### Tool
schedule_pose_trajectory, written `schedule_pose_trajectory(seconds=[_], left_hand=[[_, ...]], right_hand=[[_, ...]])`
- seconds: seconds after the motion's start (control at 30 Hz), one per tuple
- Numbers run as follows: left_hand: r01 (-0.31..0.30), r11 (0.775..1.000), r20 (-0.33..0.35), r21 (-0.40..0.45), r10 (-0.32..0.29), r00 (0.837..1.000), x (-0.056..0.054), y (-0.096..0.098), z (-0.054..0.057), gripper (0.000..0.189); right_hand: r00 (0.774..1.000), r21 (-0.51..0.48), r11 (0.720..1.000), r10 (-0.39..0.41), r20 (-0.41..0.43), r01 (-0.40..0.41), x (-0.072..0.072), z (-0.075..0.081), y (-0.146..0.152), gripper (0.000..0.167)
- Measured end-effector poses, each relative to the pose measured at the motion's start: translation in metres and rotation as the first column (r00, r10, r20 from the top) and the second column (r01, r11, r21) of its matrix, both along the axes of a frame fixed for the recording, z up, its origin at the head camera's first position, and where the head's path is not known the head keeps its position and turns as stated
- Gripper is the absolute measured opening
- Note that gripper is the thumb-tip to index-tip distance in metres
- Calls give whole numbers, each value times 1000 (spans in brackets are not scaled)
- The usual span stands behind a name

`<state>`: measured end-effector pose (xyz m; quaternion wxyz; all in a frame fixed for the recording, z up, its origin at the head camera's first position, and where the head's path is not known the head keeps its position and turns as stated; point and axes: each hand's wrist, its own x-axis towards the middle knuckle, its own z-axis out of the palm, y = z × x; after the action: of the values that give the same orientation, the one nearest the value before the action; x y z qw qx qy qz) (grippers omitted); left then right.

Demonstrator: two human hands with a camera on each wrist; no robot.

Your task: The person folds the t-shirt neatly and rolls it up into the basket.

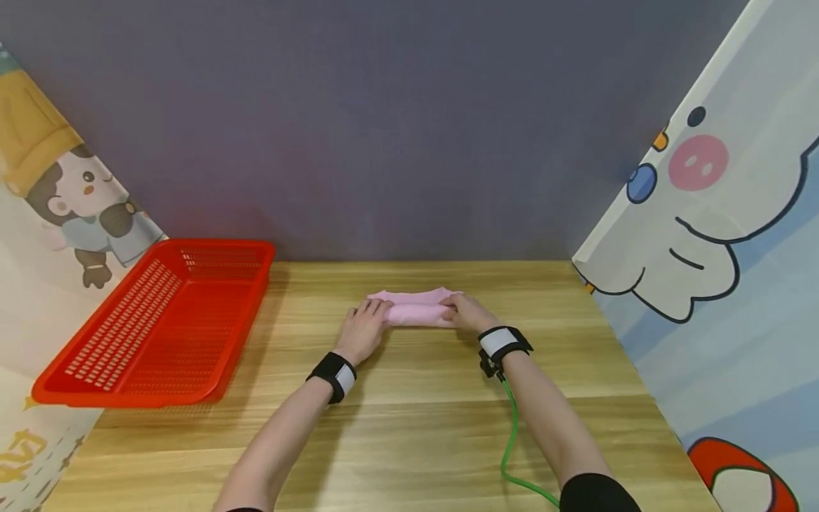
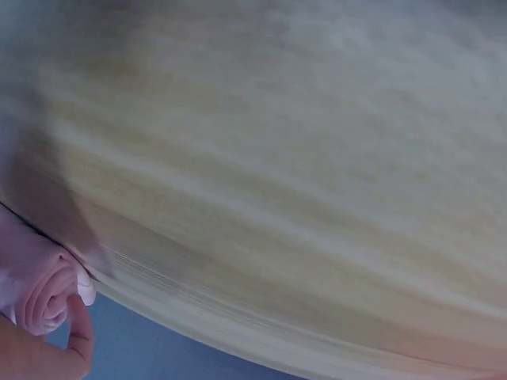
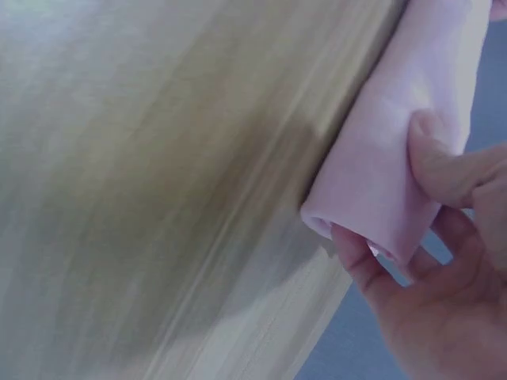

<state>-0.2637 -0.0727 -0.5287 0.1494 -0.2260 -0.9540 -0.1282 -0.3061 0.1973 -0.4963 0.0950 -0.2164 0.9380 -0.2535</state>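
Note:
A pink cloth (image 1: 417, 313) lies partly rolled on the wooden table, its flat far edge showing behind the roll. My left hand (image 1: 366, 328) holds the roll's left end, fingers over the top. In the left wrist view, the coiled layers of the cloth (image 2: 51, 297) show at that end, with one digit bent against them. My right hand (image 1: 472, 314) grips the other end. The right wrist view shows its thumb (image 3: 436, 162) on top of the roll and a finger at the end opening, while other fingers sit behind, partly hidden by the cloth.
A red plastic basket (image 1: 256, 313) with perforated sides stands on the left of the wooden table (image 1: 409, 441). A green cable (image 1: 512, 441) runs from the right wrist strap (image 1: 504, 343) down to the near edge. A grey panel (image 1: 409, 128) rises behind; printed sheets flank both sides.

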Motion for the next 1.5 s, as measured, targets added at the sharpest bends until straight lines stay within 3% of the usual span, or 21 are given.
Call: schedule_pose_trajectory(seconds=[0.17,0.37,0.5,0.6,0.7,0.9,0.97,1.07,1.17,1.23,1.4,1.5], left_hand=[[-21,998,137,51,14,990,-8,4,7,36],[-60,995,283,77,35,958,-19,4,13,37],[-97,992,370,75,63,927,-25,3,16,39],[-111,991,411,74,71,909,-29,4,18,41],[-91,994,391,53,63,918,-31,4,16,44],[-13,999,215,-46,23,976,-29,-1,6,59],[-8,999,189,-53,18,982,-28,-2,4,59],[-14,999,202,-36,21,979,-28,-1,5,54],[-27,1000,254,-16,30,967,-29,1,9,55],[-44,999,313,4,41,949,-29,1,13,56],[-93,995,471,33,66,880,-29,-1,24,58],[-99,995,526,26,71,848,-30,-2,29,60]], right_hand=[[999,57,998,15,-51,-12,6,3,-2,38],[979,152,986,-32,-202,64,20,-8,-7,69],[942,108,986,-85,-323,126,21,-18,-11,59],[926,94,983,-112,-359,155,17,-21,-13,46],[931,117,978,-121,-343,170,10,-19,-15,37],[972,179,974,-103,-210,142,0,-6,-19,36],[982,189,975,-81,-173,114,-3,-1,-17,37],[992,189,979,-60,-107,79,-7,4,-13,40],[998,184,981,-51,-28,56,-10,10,-9,44],[999,186,982,-32,16,29,-11,12,-7,46],[996,181,982,47,81,-61,-9,11,-7,59],[994,146,987,48,93,-62,-4,7,-9,68]])
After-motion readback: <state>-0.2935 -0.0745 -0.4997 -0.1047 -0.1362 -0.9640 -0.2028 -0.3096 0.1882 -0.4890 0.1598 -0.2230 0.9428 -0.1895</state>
